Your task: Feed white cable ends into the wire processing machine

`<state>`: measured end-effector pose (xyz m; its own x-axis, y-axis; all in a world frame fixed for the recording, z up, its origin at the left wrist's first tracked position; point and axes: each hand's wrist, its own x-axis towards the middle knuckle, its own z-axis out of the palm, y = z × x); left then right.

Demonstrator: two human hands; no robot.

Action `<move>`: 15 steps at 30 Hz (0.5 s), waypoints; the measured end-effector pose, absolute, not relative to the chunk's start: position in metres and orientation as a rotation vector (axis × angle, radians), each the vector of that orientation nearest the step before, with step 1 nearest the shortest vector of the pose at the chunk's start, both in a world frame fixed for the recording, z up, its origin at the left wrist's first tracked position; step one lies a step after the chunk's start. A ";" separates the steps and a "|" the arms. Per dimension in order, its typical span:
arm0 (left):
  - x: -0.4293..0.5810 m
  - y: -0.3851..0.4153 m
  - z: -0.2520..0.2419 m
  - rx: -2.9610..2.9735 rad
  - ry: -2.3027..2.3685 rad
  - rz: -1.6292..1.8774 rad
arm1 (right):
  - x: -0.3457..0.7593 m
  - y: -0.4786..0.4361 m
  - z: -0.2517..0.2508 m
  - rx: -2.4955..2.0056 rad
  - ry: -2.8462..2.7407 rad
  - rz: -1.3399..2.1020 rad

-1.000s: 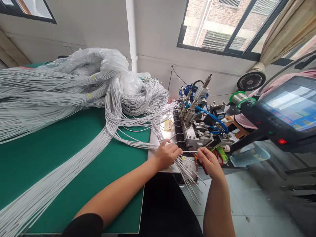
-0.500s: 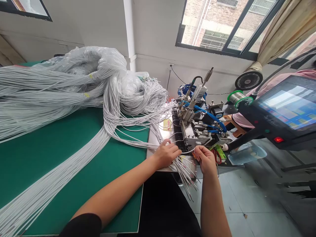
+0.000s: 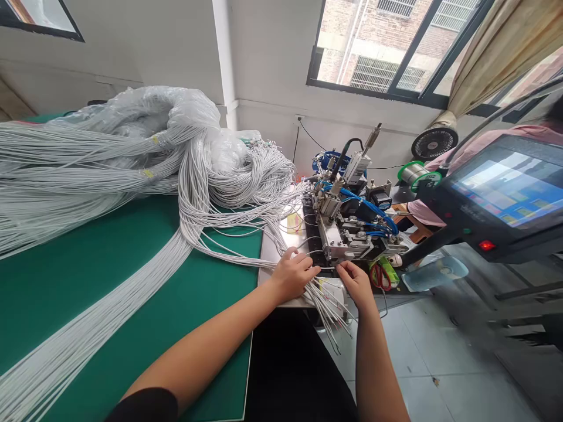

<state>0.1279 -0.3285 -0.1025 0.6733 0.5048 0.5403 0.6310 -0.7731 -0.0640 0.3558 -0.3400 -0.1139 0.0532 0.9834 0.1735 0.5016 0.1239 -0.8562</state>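
My left hand (image 3: pixel 294 274) rests closed on a fan of thin white cables (image 3: pixel 328 305) at the front edge of a metal plate (image 3: pixel 275 249), pinning them down. My right hand (image 3: pixel 355 282) is closed, pinching one white cable (image 3: pixel 328 268) stretched between both hands, right in front of a small machine (image 3: pixel 347 225) with blue hoses. The loose cable ends hang over the plate's edge below my hands.
Big bundles of white cable (image 3: pixel 109 176), some in clear plastic, cover the green table (image 3: pixel 109 275). A touch-screen panel (image 3: pixel 505 193) on an arm stands at right. A solder spool (image 3: pixel 413 173), a fan (image 3: pixel 433 143) and red-handled scissors (image 3: pixel 378 275) lie behind. Another person's pink sleeve (image 3: pixel 484 146) shows at right.
My right hand has moved left and closer to the machine, shortening the cable span between my hands. The left hand has stayed on the cable fan.
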 end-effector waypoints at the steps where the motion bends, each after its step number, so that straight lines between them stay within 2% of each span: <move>1: 0.128 -0.328 -0.103 -2.642 -0.924 -0.734 | 0.356 -0.339 -0.116 -1.472 -1.545 0.779; 9: 0.128 -0.329 -0.102 -2.655 -0.981 -0.710 | 0.344 -0.333 -0.127 -1.293 -1.060 1.231; 15: 0.129 -0.329 -0.102 -2.677 -1.005 -0.760 | 0.343 -0.338 -0.133 -1.260 -0.983 1.299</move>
<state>0.1292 -0.3295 -0.1015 0.6402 0.5629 0.5229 0.6563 -0.7545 0.0087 0.3433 -0.3377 -0.1327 0.0805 0.9861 -0.1455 -0.1276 -0.1345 -0.9827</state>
